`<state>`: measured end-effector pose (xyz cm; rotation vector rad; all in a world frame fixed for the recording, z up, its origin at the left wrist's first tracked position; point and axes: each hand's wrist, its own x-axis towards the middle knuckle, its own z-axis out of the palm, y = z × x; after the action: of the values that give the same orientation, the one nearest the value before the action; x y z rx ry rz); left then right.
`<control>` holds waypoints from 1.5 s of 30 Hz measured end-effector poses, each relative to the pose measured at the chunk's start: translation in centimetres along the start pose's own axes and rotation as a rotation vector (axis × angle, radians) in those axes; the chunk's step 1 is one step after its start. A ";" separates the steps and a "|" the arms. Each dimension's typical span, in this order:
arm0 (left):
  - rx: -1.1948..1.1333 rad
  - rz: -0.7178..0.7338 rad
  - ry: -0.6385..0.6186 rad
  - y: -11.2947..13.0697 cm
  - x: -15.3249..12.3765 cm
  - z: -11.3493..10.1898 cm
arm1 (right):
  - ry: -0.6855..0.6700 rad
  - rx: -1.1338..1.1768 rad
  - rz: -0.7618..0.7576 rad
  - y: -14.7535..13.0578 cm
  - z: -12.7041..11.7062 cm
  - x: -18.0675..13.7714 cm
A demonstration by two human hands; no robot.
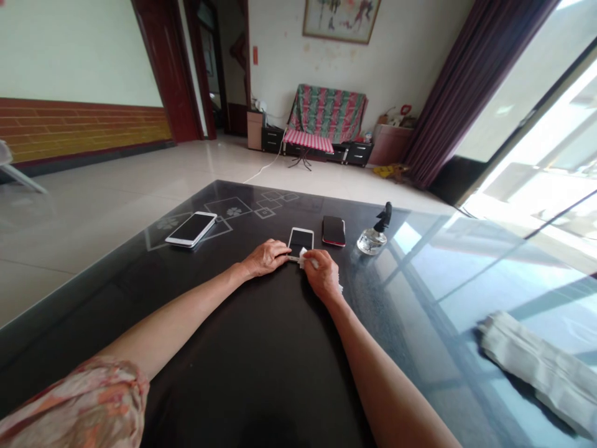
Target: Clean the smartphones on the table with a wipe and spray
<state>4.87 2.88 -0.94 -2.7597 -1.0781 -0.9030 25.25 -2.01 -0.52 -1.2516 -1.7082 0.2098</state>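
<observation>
A white smartphone (pixel 301 239) with a dark screen lies on the black table, its far end away from me. My left hand (pixel 267 257) is closed at the phone's lower left corner, the fingertips holding its edge. In my right hand (pixel 323 272) is a crumpled white tissue (pixel 303 255), pinched and pressed against the phone's lower right end. Part of the tissue also sticks out beyond the far side of that hand. The lower end of the phone is partly hidden by the fingers and tissue.
A larger white tablet (pixel 191 229) lies to the left. Right of the phone are a dark phone with red edges (pixel 333 231) and a clear spray bottle (pixel 372 240) with a black nozzle. A greyish folded cloth (pixel 536 361) rests on the glossy table (pixel 242 373) at right.
</observation>
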 end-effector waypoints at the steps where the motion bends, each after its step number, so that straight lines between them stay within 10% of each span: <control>1: -0.016 -0.007 0.000 -0.2 0.0 0.1 | 0.000 -0.008 0.006 0.0 0.0 0.0; 15: -0.221 -0.194 -0.027 -0.3 -0.1 -0.3 | -0.059 -0.008 0.013 2.3 0.6 2.9; 29: 0.146 -0.279 -0.058 -0.1 1.0 1.0 | -0.020 -0.146 0.038 1.5 0.8 2.5; 45: -0.111 -0.136 0.003 -0.1 0.7 0.2 | -0.011 -0.043 0.049 2.3 0.9 2.8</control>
<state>5.36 3.42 -0.74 -2.7997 -1.2656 -1.0115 26.00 1.60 -0.74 -1.3274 -1.7007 0.2099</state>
